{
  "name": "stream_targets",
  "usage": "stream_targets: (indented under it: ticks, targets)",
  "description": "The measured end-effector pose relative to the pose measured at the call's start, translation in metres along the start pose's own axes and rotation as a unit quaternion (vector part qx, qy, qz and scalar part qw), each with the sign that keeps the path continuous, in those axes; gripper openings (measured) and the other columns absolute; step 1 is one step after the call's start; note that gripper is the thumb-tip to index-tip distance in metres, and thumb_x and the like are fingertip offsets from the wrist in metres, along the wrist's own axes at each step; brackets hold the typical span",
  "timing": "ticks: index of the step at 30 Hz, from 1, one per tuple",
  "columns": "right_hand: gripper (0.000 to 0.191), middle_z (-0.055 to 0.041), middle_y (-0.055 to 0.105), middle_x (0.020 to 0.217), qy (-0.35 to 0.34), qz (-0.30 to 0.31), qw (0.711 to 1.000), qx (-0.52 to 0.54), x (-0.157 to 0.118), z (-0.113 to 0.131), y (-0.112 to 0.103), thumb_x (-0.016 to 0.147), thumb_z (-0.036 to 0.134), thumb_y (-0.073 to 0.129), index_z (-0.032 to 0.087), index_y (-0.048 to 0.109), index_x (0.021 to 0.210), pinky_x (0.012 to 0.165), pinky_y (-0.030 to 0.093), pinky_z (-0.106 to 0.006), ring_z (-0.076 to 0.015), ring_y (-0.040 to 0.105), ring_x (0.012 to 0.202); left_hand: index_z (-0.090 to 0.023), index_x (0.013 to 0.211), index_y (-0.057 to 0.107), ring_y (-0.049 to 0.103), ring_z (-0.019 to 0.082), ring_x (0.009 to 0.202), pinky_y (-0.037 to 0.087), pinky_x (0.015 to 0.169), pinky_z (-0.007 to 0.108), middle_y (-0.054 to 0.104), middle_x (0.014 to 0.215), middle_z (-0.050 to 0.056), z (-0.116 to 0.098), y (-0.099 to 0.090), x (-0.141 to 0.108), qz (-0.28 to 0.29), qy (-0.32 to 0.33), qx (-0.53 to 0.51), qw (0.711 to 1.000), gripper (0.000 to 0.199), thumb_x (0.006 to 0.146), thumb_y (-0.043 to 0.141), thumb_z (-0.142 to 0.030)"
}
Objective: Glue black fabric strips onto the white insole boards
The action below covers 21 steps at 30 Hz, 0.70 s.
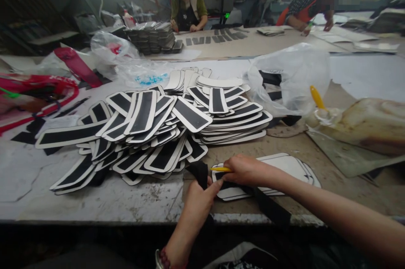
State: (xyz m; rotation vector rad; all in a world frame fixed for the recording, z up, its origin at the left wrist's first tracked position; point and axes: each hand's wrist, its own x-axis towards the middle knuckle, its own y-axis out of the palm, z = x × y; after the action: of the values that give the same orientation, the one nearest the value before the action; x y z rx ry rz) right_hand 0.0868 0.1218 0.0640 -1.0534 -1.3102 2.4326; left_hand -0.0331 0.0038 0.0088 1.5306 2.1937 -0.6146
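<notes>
My left hand (199, 197) is closed on a black strip (274, 208), whose one end sticks up above the fingers and whose other end hangs over the table's front edge. Right beside it, my right hand (245, 170) is closed round a yellow tool (220, 169) pointing left. Both hands meet over the left end of a small stack of white curved pieces (284, 165). To the left and behind lies a large heap of white pieces with black centres (142, 113). My right fingertips are partly hidden.
A plastic bag (297, 79) with black material stands behind the hands. At right, a yellow-handled tool (317, 97) stands in a stained container (373, 125). Red bag (68, 87) at left. Two people (188, 5) work at a table (221, 52) beyond.
</notes>
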Motion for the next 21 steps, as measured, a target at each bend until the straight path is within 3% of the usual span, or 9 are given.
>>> stream_targets:
  ticks: [6,10,15,18,21]
  targets:
    - [0.025,-0.0088,0.069,0.077,0.013,-0.016,1.000,0.005,-0.025,-0.013,-0.005,0.075,0.040,0.058,0.018,0.069,0.080,0.052,0.030,-0.026,-0.0223,0.061,0.071,-0.020,0.058,0.048,0.034,0.008,0.030,0.023,0.033,0.020,0.042,0.032,-0.007,0.002,0.003,0.002,-0.014,0.003,0.019,1.000,0.026,0.064,0.062,-0.042]
    - [0.021,-0.0042,0.063,0.069,0.064,-0.018,0.997,0.039,-0.076,-0.060,-0.006,0.077,0.036,0.055,0.018,0.063,0.071,0.053,0.031,-0.026,-0.0180,0.056,0.063,-0.020,0.067,0.050,0.032,0.008,0.028,0.020,0.031,0.020,0.043,0.031,-0.007,0.002,0.002,-0.001,-0.038,-0.003,0.005,0.999,0.036,0.056,0.065,-0.051]
    - [0.025,0.0007,0.055,0.065,0.140,-0.068,0.969,0.193,-0.128,-0.115,0.006,0.079,0.042,0.051,0.018,0.056,0.073,0.054,0.034,-0.024,-0.0149,0.050,0.060,-0.016,0.074,0.054,0.036,0.008,0.032,0.025,0.034,0.019,0.047,0.033,-0.006,0.000,-0.001,-0.008,-0.038,-0.007,-0.002,0.999,0.041,0.056,0.069,-0.050]
    - [0.026,0.0020,0.054,0.063,0.154,-0.087,0.956,0.234,-0.129,-0.122,0.014,0.079,0.043,0.049,0.018,0.056,0.073,0.053,0.034,-0.024,-0.0144,0.051,0.059,-0.016,0.076,0.055,0.036,0.007,0.034,0.026,0.037,0.019,0.048,0.035,-0.006,-0.002,-0.004,-0.013,-0.041,-0.006,0.004,0.999,0.042,0.059,0.071,-0.050]
    - [0.027,-0.0021,0.060,0.070,0.223,-0.098,0.960,0.136,-0.117,-0.117,0.016,0.078,0.043,0.051,0.017,0.059,0.076,0.054,0.035,-0.025,-0.0178,0.057,0.064,-0.015,0.079,0.056,0.037,0.007,0.036,0.026,0.038,0.019,0.050,0.037,-0.006,-0.001,-0.006,-0.015,-0.050,-0.014,0.009,0.999,0.044,0.058,0.073,-0.051]
